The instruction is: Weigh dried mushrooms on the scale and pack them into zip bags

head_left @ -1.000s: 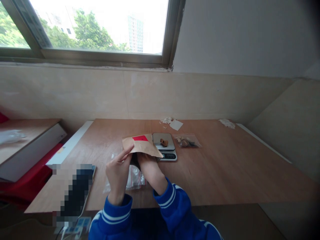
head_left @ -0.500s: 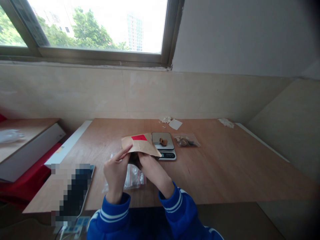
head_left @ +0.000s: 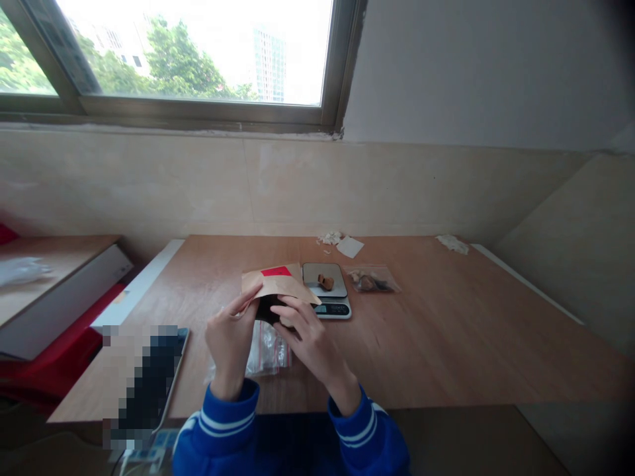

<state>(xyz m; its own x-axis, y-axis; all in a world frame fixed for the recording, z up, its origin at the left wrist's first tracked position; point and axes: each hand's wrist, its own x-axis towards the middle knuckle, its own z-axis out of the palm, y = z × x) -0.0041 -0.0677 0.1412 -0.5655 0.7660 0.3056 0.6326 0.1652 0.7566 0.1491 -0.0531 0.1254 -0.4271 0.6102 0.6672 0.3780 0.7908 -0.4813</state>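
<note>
My left hand (head_left: 233,337) is closed on the near left edge of a brown kraft paper bag (head_left: 278,285) with a red label, keeping its dark mouth toward me. At that mouth, my right hand (head_left: 307,337) has its fingers curled around a small pale piece (head_left: 286,322), mostly hidden by the fingers. Just beyond the bag stands a digital kitchen scale (head_left: 325,270), its lower left covered by the bag. Brown dried chunks (head_left: 325,283) lie on the scale's plate. Under my hands are clear zip bags (head_left: 268,350).
Right of the scale lies a clear zip bag (head_left: 373,279) with mixed dried pieces. White scraps (head_left: 330,238) and a white paper square (head_left: 350,246) sit near the wall, with more crumpled white material (head_left: 452,244) farther right. A blurred-out phone-like device (head_left: 171,383) is at the table's left.
My right hand has drawn back out of the paper bag toward me, and a pale piece now shows at its fingers. The left hand keeps its hold on the bag.
</note>
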